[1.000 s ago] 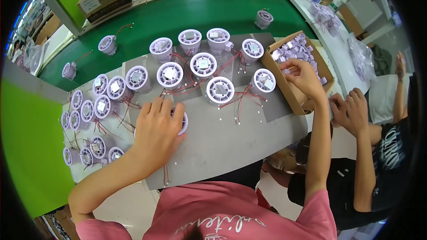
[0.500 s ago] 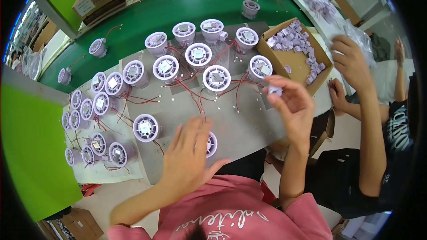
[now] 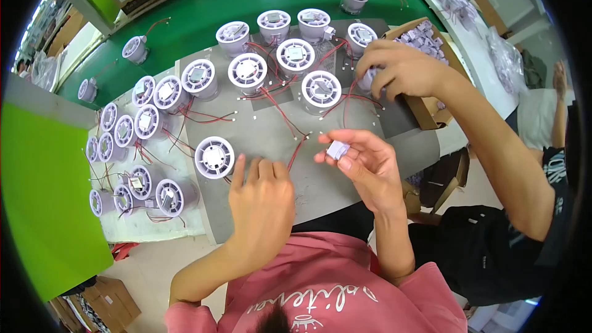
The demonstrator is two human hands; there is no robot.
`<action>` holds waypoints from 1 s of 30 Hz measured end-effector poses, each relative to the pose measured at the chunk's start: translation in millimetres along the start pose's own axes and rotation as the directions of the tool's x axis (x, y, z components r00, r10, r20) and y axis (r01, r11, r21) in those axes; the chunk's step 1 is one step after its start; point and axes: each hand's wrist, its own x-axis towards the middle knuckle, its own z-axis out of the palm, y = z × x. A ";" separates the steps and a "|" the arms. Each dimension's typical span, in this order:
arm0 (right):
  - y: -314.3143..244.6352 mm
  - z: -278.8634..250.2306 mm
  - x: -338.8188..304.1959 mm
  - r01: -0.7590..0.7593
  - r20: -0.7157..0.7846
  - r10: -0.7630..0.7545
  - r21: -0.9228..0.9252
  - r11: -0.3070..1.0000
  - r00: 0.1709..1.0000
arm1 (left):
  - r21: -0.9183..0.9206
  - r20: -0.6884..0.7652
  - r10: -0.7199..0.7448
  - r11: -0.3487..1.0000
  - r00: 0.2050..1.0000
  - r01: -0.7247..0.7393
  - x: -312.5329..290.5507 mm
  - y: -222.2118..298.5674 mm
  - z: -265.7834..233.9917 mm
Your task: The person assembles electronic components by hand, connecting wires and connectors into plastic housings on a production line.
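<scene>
My right hand (image 3: 370, 176) pinches a small pale lavender plastic block (image 3: 338, 150) between thumb and fingers, above the grey mat. To its left, my left hand (image 3: 262, 203) is over the mat with its back up and fingers bent down. What it grips is hidden, though a red wire (image 3: 298, 153) runs out beside its fingers. Just beyond its fingertips sits a round lavender lamp-like housing (image 3: 214, 157) with a spoked rim and a white square in its middle. More such housings (image 3: 320, 90) with red and black wires stand further back on the mat.
A co-worker's hand (image 3: 401, 68) reaches in from the right and grasps a housing (image 3: 370, 79) beside a cardboard box (image 3: 459, 55) of small lavender blocks. Several housings (image 3: 146, 121) crowd the left side. A green belt (image 3: 209, 9) runs behind, carrying a few more.
My right hand has brought the block left and lower. The housing by my left hand has gone from sight. The co-worker's hand has come in over the box and taken hold of a housing.
</scene>
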 end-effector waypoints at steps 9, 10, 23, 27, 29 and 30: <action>-1.1 -10.3 -4.0 0.051 -0.168 -0.104 -0.293 0.955 0.980 | -0.650 0.048 -0.016 0.759 0.999 0.043 29.2 -11.6 -4.1; -0.8 -9.8 -1.9 0.046 -0.175 -0.109 -0.332 0.942 0.979 | -0.723 0.203 -0.050 0.666 0.978 0.184 35.0 -14.5 -13.2; 6.8 -13.9 -2.2 -0.007 -0.144 -0.022 -0.200 0.980 0.989 | -0.929 0.286 0.066 0.262 0.956 0.260 38.4 -19.3 -2.7; 7.3 -9.8 -5.5 -0.011 -0.102 -0.007 -0.182 0.983 0.995 | -0.909 0.346 -0.085 0.218 0.934 0.356 34.0 -13.7 -4.3; 8.9 -6.6 -5.5 -0.033 -0.100 0.011 -0.215 0.976 0.995 | -0.933 0.261 -0.107 0.226 0.960 0.279 31.9 -14.1 1.1; 11.1 -4.1 -4.8 -0.002 -0.096 -0.024 -0.263 0.965 0.995 | -0.953 0.168 -0.121 0.235 0.978 0.193 31.0 -14.8 3.0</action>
